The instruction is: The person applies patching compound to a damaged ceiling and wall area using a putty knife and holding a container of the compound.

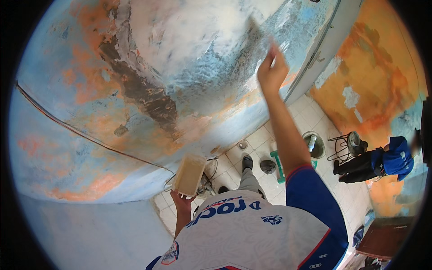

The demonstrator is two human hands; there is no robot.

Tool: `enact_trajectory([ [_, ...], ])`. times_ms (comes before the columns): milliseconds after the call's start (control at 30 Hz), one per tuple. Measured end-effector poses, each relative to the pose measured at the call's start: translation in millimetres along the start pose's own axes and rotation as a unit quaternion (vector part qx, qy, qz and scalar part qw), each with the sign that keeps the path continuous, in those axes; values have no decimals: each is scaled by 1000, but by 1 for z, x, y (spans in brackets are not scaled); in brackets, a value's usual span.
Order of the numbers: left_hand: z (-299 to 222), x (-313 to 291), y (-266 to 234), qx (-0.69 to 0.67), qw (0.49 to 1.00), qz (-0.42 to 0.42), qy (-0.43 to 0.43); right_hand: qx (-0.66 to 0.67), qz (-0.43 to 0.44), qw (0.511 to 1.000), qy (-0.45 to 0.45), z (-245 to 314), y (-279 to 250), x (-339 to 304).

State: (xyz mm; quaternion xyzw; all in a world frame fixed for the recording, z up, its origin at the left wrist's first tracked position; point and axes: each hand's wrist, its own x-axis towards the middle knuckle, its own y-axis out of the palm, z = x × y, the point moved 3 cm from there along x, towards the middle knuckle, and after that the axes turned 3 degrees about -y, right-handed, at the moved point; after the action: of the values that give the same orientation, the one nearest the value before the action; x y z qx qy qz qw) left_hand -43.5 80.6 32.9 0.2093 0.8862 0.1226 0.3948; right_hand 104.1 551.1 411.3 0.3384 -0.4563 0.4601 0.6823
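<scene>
My right hand [273, 74] is raised on an outstretched arm near the patched wall [189, 40]. Its fingers are closed round a putty knife [256, 26], whose flat grey blade is smeared by motion; I cannot tell if the blade touches the surface. White filler covers a broad upper area, with thin streaks over blue and grey below it. Lower down, my left hand [183, 200] grips the near end of a shallow rectangular beige tub [189, 174] close to the wall's foot. Pale residue coats the tub's inside.
A cable [81, 130] runs along the wall at left. On the tiled floor stand a bucket [321, 152], a green frame-like object [277, 167], a dark round lump [267, 167] and a metal stool [338, 146]. Another person [398, 155] in blue stands at right.
</scene>
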Motion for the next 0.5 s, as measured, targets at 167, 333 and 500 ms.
enact_trajectory([
  [167,-8,-7,10,-5,1000,6,-1,-60,56,995,-58,-38,30,-16],
  [333,-3,-6,8,-7,1000,8,1,101,214,972,3,31,12,-213],
  [500,-3,-3,6,-2,1000,11,3,63,191,971,125,4,-15,-154],
])
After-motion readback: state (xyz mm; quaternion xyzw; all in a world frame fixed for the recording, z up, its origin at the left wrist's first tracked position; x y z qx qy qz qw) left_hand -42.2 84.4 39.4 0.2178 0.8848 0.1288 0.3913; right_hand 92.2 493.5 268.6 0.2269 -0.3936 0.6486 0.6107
